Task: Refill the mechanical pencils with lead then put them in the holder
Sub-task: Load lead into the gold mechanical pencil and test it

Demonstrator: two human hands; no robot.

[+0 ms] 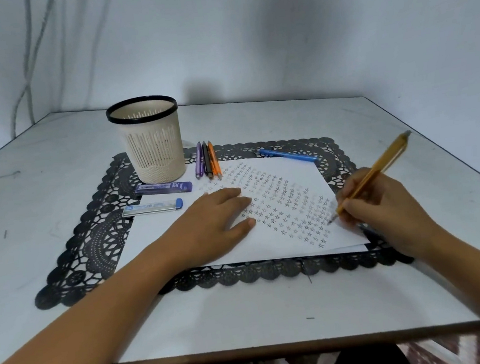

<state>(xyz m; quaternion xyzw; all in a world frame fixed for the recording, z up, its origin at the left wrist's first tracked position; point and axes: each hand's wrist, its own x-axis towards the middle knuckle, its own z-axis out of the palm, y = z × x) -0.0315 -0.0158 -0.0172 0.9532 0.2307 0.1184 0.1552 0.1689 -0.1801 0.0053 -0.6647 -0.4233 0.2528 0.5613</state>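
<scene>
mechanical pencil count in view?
5: purple, black, orange side by side beside the holder; blue on the mat, far side; yellow in the right hand. Holder's inside partly hidden.

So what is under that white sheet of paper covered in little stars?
A black lace placemat shows around the white sheet of paper, and a second sheet's edge peeks out below. Anything beneath the middle is hidden.

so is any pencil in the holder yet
No, nothing stands in the holder; three pencils lie beside it, and the right hand holds a yellow pencil.
</scene>
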